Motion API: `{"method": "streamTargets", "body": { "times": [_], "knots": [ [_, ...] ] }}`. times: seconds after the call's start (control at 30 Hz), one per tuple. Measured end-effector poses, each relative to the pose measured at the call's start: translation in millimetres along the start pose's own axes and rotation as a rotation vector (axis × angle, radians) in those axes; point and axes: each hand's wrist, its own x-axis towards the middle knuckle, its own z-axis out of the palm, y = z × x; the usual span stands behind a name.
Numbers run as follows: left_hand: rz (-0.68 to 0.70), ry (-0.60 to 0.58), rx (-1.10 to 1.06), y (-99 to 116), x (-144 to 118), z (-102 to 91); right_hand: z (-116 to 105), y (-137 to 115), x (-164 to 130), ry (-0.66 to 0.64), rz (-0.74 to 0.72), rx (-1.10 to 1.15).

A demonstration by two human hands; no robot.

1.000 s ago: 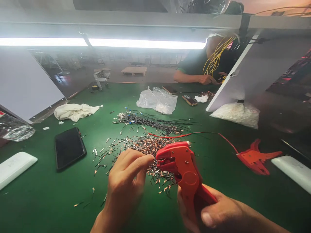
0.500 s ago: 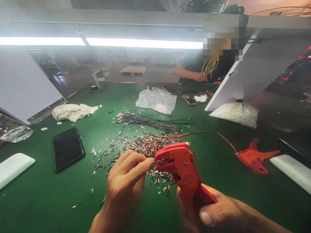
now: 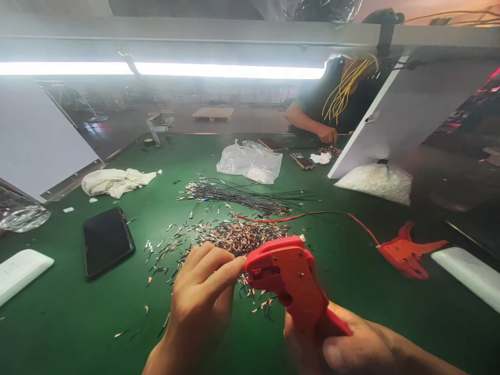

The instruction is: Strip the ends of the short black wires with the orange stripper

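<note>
My right hand [image 3: 353,338] is wrapped round the grip of a red wire stripper [image 3: 302,284], whose jaws point left. At the tip of those jaws, my left hand [image 3: 205,291] is closed with thumb and forefinger together; what they pinch, if anything, is hidden. Just behind both hands lies a heap of short cut wire ends [image 3: 242,234], black with copper showing. Farther back rests a bundle of long black wires [image 3: 238,197], some with blue tips.
A phone [image 3: 107,242] and a white cloth [image 3: 117,182] lie left. A second red wire stripper [image 3: 410,252], tied to a red cord, lies right. Behind are a clear plastic bag [image 3: 250,161] and a filled bag [image 3: 377,182]. A co-worker's hand [image 3: 327,134] is across the table.
The stripper has shifted slightly down and right, and the dark wire seen in its jaws is out of sight. The co-worker's hand has lowered towards a small pile.
</note>
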Motion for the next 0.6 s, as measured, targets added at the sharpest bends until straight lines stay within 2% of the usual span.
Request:
{"method": "streamTargets", "body": {
  "times": [0.23, 0.37, 0.6],
  "knots": [
    [0.025, 0.023, -0.028, 1.0, -1.8, -3.4, 8.7, -5.5, -3.4, 0.100, -0.044, 0.058],
    [0.043, 0.019, -0.004, 0.9, -1.1, -5.4, 9.5, -4.7, -1.5, 0.075, -0.102, 0.054],
    [0.051, 0.033, -0.037, 1.0, 0.3, -4.6, 2.0, -3.5, -1.2, 0.061, -0.073, 0.041]
  ]
}}
